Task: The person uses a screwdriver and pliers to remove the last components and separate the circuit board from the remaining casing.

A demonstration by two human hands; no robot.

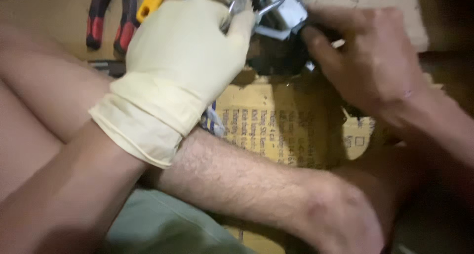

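Largest thing under us was the flattened cardboard sheet (291, 130): yellow-brown, matte, with a block of small dark print lines running across its middle and a small square outline box near its right edge. We did not read the print. It lay on a tan surface (59, 17), partly covered by our forearms and a bare leg (256, 185) crossing the frame. Grey-green cloth (163, 229) showed at the bottom edge.

Our left hand (182, 56) wore a cream rubber glove, smooth, with a rolled, wrinkled cuff at the wrist. Its fingers were curled tight over a thin shiny metal piece (236, 9) at the top of the frame, so closed on it.

Our right hand (375, 61) was bare and blurred. Its fingers were bent inward and gripping the dark side of the small part (281, 17) we worked on. That part sat at top centre, between both hands, above the upper edge of the cardboard: a pale grey, boxy metal body with a black mass below it. Exact shape unclear, too much blur.

Beside the gloved hand at top left lay pliers (111, 17) with red and black grips, glossy plastic, handles pointing down. Just right of them was a yellow handle (150, 2), smooth and straight, tilted, with its far end cut off by the frame. A dark flat item (106, 66) sat near the glove cuff; we could not tell what it was.
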